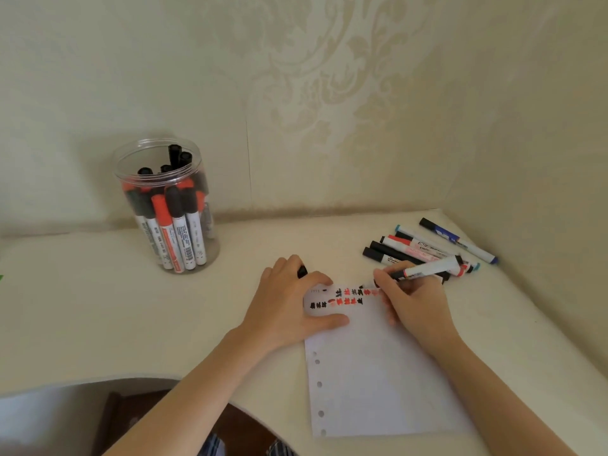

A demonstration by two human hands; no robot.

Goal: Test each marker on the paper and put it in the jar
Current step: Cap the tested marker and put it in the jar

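Two hands work the paper [378,366]: the left hand [289,304] presses it flat while pinching a black cap [302,270], the right hand [411,301] grips a light, rigid marker [427,268], best held mid-barrel, well apart from the jar [167,205].

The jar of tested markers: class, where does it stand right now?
In the head view the jar stands upright at the table's back left, near the wall, left of the left hand and the paper.

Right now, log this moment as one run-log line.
step: testing | right hand: writing with marker on paper | left hand: steadying paper, holding black cap | jar: part-filled
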